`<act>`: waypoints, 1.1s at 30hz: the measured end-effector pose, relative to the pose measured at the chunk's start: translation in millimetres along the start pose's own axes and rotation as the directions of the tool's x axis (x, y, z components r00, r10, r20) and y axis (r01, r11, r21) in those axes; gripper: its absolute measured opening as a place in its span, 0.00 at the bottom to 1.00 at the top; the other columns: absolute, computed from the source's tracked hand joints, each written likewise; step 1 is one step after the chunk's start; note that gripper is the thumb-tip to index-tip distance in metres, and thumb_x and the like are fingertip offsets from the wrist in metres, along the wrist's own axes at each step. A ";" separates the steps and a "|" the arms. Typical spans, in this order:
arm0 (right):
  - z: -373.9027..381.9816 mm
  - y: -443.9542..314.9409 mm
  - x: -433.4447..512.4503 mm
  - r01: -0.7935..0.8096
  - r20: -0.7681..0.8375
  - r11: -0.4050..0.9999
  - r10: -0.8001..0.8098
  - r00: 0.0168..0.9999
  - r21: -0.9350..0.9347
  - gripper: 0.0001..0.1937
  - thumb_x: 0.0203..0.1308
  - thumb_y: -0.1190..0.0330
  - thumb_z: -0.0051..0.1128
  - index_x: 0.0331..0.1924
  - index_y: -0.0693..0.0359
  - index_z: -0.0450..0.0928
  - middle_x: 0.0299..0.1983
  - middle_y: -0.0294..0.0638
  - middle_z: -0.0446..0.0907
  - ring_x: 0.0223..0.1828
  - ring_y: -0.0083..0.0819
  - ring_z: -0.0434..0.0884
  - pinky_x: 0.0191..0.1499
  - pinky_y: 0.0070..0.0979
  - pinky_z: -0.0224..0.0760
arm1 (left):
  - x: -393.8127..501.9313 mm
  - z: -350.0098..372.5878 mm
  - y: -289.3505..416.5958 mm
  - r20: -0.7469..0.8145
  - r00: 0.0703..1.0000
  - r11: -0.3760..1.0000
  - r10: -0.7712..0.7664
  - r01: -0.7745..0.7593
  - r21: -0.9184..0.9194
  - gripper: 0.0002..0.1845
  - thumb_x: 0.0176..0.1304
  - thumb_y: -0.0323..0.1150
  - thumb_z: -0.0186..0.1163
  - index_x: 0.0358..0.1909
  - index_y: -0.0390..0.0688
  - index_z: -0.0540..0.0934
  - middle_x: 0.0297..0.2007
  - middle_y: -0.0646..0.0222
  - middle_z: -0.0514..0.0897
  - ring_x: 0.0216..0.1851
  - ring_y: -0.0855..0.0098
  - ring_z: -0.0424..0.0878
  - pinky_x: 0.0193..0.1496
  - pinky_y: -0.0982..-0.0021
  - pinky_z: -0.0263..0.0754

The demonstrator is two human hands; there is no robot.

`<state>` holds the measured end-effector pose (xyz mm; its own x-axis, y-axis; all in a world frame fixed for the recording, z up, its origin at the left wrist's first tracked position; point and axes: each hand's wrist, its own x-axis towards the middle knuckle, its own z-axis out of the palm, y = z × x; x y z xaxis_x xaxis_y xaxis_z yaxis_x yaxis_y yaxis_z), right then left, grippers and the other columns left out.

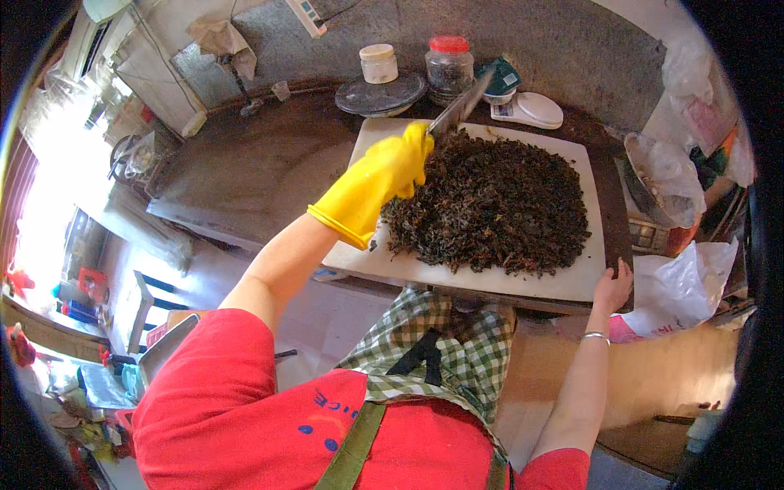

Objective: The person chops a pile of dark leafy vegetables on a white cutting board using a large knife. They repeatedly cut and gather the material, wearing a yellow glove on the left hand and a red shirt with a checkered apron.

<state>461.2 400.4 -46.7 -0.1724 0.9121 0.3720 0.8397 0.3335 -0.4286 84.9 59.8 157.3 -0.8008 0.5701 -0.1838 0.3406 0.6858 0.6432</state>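
My left hand (404,156), in a yellow rubber glove, is closed around the handle of a knife (462,105). The broad metal blade points up and away, slightly blurred, over the far left edge of a heap of dark chopped leafy food (490,202). That heap covers much of a white cutting board (551,285) on the dark table. My bare right hand (614,285), with a bracelet on the wrist, rests at the near right corner of the board and table edge, its fingers apart and holding nothing.
Behind the board stand a lidded white jar (379,64) on a round dark lid (380,95), a red-capped jar (449,64) and a white kitchen scale (536,110). Plastic bags (686,285) lie at right, near a metal bowl (649,177). A chair (153,303) stands at left.
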 end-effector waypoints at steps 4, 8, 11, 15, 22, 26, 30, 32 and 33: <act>-2.5 -2.0 -0.7 0.029 -0.024 1.000 -0.029 0.999 0.004 0.23 0.64 0.65 0.58 0.64 0.54 0.81 0.65 0.48 0.76 0.67 0.49 0.74 0.69 0.43 0.68 | -8.9 6.0 10.2 -0.100 0.985 0.988 0.144 -0.138 0.065 0.24 0.78 0.50 0.49 0.70 0.55 0.68 0.37 0.57 0.91 0.31 0.55 0.89 0.39 0.57 0.83; -2.7 -2.0 -0.3 0.040 -0.010 0.999 -0.040 0.999 0.013 0.23 0.64 0.65 0.58 0.64 0.54 0.81 0.66 0.48 0.76 0.67 0.49 0.74 0.69 0.43 0.68 | -7.3 27.7 12.8 0.118 0.993 0.975 0.020 -0.045 0.216 0.18 0.78 0.50 0.48 0.58 0.52 0.75 0.39 0.53 0.91 0.35 0.53 0.90 0.46 0.53 0.82; -2.2 -1.7 -0.9 0.026 0.011 1.000 -0.026 1.000 0.000 0.23 0.64 0.65 0.58 0.64 0.54 0.81 0.66 0.49 0.76 0.67 0.49 0.74 0.69 0.43 0.68 | 2.9 21.6 6.8 0.087 0.995 0.970 0.054 -0.073 0.234 0.17 0.78 0.49 0.49 0.55 0.50 0.75 0.31 0.58 0.90 0.26 0.59 0.88 0.36 0.59 0.83; -2.4 -1.7 -1.1 0.033 -0.021 0.999 -0.033 0.999 -0.003 0.23 0.65 0.65 0.58 0.64 0.54 0.81 0.65 0.49 0.77 0.66 0.48 0.75 0.68 0.43 0.68 | -3.2 14.7 8.4 -0.040 0.992 0.988 0.118 -0.122 -0.098 0.17 0.78 0.50 0.47 0.55 0.51 0.75 0.29 0.59 0.88 0.23 0.57 0.85 0.37 0.56 0.81; 0.0 0.2 0.0 0.081 -0.036 0.996 -0.082 0.996 -0.022 0.23 0.64 0.66 0.58 0.64 0.56 0.81 0.64 0.49 0.78 0.66 0.49 0.75 0.70 0.43 0.67 | -20.5 21.2 26.8 0.153 0.983 0.994 -0.099 0.090 0.061 0.17 0.78 0.50 0.47 0.51 0.50 0.75 0.30 0.56 0.89 0.26 0.56 0.88 0.36 0.56 0.83; 5.0 4.6 -0.1 0.059 -0.045 0.998 -0.058 0.997 0.016 0.23 0.64 0.67 0.58 0.64 0.57 0.81 0.64 0.50 0.78 0.66 0.49 0.75 0.70 0.42 0.66 | 2.3 -3.8 3.8 -0.039 0.992 0.980 0.117 -0.122 -0.160 0.20 0.78 0.49 0.46 0.60 0.49 0.73 0.28 0.59 0.87 0.20 0.59 0.83 0.30 0.58 0.81; 2.6 8.1 1.9 0.110 -0.063 0.994 -0.109 0.992 0.010 0.24 0.63 0.67 0.60 0.64 0.57 0.80 0.63 0.50 0.78 0.65 0.50 0.75 0.69 0.43 0.67 | 7.4 28.2 -20.9 0.045 0.996 0.979 -0.082 0.089 -0.183 0.17 0.79 0.46 0.48 0.60 0.49 0.72 0.33 0.58 0.88 0.22 0.59 0.85 0.30 0.60 0.81; -4.9 0.5 2.9 0.056 -0.011 0.998 -0.055 0.998 0.030 0.24 0.63 0.70 0.61 0.65 0.58 0.80 0.63 0.53 0.78 0.65 0.51 0.76 0.69 0.43 0.67 | 14.4 45.1 -29.9 0.108 0.985 0.972 -0.134 0.152 -0.178 0.14 0.79 0.45 0.50 0.55 0.48 0.74 0.32 0.55 0.88 0.23 0.58 0.86 0.30 0.58 0.81; -10.3 -7.8 2.2 0.032 -0.035 0.998 -0.029 0.999 0.062 0.25 0.63 0.70 0.61 0.65 0.59 0.79 0.63 0.53 0.78 0.65 0.51 0.76 0.70 0.43 0.67 | 21.5 48.7 -34.4 0.099 0.992 0.995 -0.074 0.080 -0.064 0.14 0.79 0.45 0.49 0.53 0.47 0.74 0.32 0.54 0.88 0.24 0.57 0.87 0.29 0.57 0.82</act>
<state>459.6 397.4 -34.1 -0.1788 0.8929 0.4132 0.8005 0.3762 -0.4666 80.0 70.5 95.0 -0.7710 0.5599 -0.3033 0.2429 0.6989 0.6727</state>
